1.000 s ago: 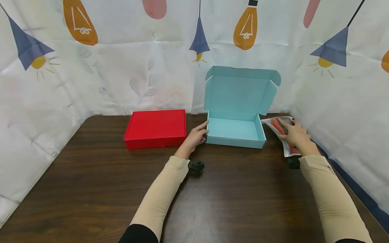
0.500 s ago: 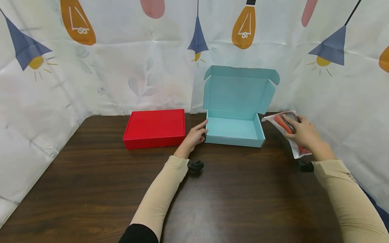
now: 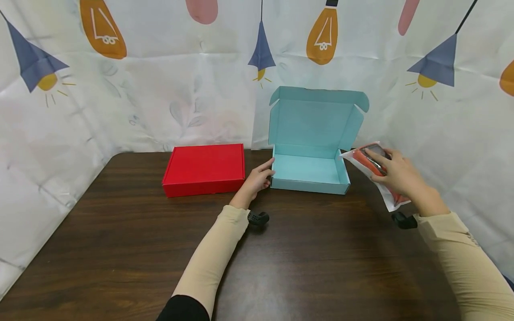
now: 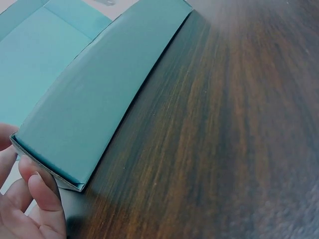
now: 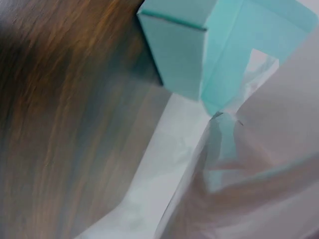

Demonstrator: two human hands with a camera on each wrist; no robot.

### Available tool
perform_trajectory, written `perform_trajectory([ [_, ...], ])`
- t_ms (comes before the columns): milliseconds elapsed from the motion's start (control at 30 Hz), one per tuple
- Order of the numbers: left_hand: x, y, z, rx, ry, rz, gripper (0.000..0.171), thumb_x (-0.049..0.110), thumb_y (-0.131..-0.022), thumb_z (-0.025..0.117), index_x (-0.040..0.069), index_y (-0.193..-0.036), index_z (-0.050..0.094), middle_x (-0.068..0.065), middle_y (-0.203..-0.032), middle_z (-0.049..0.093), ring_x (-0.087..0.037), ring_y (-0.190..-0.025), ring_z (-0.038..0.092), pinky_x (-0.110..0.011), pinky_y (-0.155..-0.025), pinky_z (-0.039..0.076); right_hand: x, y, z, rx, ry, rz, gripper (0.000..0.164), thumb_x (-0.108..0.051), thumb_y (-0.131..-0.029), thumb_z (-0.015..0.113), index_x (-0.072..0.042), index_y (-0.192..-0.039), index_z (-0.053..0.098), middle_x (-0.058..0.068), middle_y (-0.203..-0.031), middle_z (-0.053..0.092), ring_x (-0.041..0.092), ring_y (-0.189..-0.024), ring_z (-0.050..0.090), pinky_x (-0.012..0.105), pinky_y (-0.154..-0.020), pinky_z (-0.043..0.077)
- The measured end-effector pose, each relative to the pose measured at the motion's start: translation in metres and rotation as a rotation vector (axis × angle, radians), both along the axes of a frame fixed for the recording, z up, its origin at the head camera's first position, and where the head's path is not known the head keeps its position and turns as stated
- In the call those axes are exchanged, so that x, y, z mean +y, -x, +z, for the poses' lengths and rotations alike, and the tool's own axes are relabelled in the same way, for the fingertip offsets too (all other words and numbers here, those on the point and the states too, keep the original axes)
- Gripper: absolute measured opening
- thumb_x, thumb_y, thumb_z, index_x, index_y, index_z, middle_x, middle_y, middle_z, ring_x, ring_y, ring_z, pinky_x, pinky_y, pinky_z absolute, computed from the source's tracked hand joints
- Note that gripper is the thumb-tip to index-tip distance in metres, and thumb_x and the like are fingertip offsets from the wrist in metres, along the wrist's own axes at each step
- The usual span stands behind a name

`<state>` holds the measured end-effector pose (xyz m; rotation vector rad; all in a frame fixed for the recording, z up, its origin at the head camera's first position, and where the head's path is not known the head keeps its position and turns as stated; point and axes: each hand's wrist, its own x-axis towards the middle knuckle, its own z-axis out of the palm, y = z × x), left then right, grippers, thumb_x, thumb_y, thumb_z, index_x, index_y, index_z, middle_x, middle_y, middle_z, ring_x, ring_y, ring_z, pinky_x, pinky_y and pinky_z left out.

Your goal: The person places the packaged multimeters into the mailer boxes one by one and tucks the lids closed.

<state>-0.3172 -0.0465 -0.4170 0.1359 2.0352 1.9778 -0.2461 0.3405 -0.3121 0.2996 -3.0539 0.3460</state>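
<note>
My left hand (image 3: 256, 180) rests its fingertips against the left side of an open light-blue cardboard box (image 3: 311, 186). In the left wrist view the fingers (image 4: 46, 191) touch the box's corner, the lower ones bent. To the right of that box my right hand (image 3: 395, 174) grips a clear, white-edged plastic packet (image 3: 388, 196) with something orange-red and dark inside. The packet is held tilted, its upper left corner close to the box's right wall. The right wrist view shows the blurred packet (image 5: 249, 194) in front of the blue box (image 5: 177, 55); the hand is not visible there.
A closed red box (image 3: 204, 165) lies on the dark wooden table (image 3: 120, 249), left of the blue one. The blue box's lid (image 3: 315, 120) stands up against the patterned white cloth (image 3: 160, 89) that hangs behind and at both sides.
My right hand has lifted the packet from the table's right edge and then shifted it slightly left toward the blue box. The left hand stays at the box's side.
</note>
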Motion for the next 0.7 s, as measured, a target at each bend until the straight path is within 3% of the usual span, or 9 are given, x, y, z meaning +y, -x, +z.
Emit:
perform_trajectory([
  [167,0.0,0.0,0.0,0.005,-0.006,0.0,0.053,0.017,-0.106,0.052,0.028,-0.158,0.043,-0.012,-0.149,0.048,-0.015,-0.068,0.047,-0.024,-0.07,0.044,-0.013,-0.001,0.006,-0.006,0.007,0.044,0.083,-0.018,-0.092,0.074,-0.011,-0.162,0.028,0.041,-0.154,0.017,0.067,-0.122,0.032,0.068,-0.084,0.044],
  [400,0.001,0.0,-0.001,0.004,-0.016,0.011,0.053,0.016,-0.106,0.053,0.027,-0.157,0.045,-0.013,-0.149,0.049,-0.012,-0.065,0.047,-0.021,-0.067,0.043,-0.03,0.001,0.012,0.077,-0.016,0.169,0.076,-0.017,-0.092,0.075,-0.006,-0.157,0.037,0.042,-0.151,0.025,0.063,-0.124,0.038,0.069,-0.088,0.043],
  [700,0.002,0.0,0.0,-0.003,-0.014,0.012,0.054,0.016,-0.106,0.053,0.028,-0.157,0.044,-0.013,-0.147,0.049,-0.013,-0.067,0.047,-0.022,-0.068,0.043,-0.052,0.007,0.016,0.014,0.007,0.189,0.077,-0.019,-0.094,0.072,-0.012,-0.161,0.033,0.036,-0.157,0.02,0.064,-0.127,0.031,0.073,-0.086,0.041],
])
